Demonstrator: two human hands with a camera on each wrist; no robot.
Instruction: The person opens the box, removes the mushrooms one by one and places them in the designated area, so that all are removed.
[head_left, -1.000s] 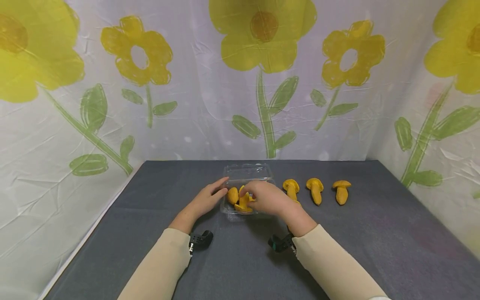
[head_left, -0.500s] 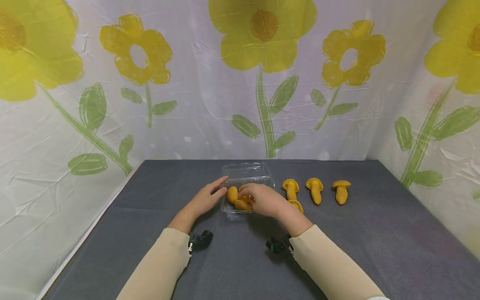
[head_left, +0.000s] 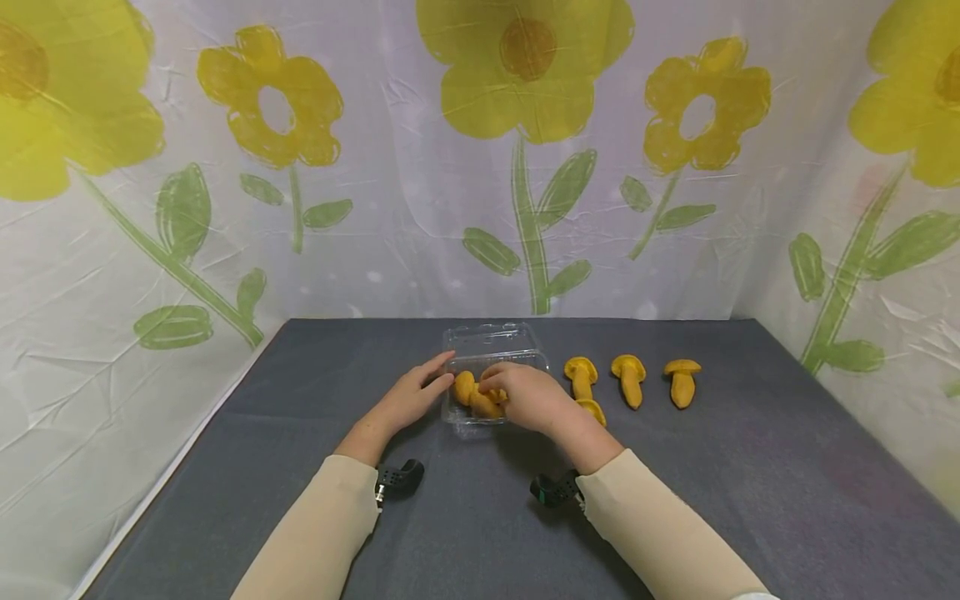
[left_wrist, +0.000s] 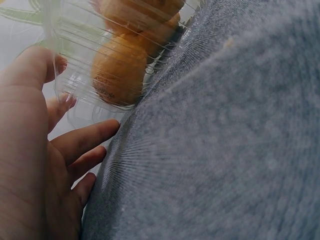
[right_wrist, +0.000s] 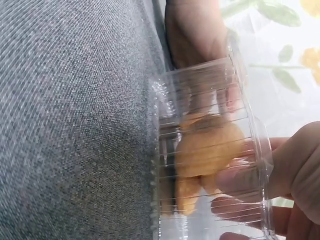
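Note:
A clear plastic clamshell box [head_left: 459,415] stands on the dark cloth with its lid [head_left: 491,340] raised at the back. Several yellow-orange mushrooms lie inside, one upright-looking mushroom [head_left: 465,387] at the left and another mushroom [head_left: 485,406] at the front. My left hand [head_left: 408,398] rests at the box's left side, fingers extended along its wall. Reaching into the box from the right, my right hand [head_left: 528,398] pinches a mushroom [right_wrist: 210,147] between thumb and fingers, seen through the ribbed wall in the right wrist view. The hand hides part of the contents.
Right of the box, several more mushrooms lie on the cloth: a mushroom [head_left: 581,375] with another mushroom [head_left: 592,409] just in front, a mushroom [head_left: 631,382], and a mushroom [head_left: 682,383] farthest right. A flower-printed curtain [head_left: 405,250] borders the table.
In the box, the front mushroom has turned and tipped lower under my right hand, its cap no longer facing forward. My left hand stays at the box's side.

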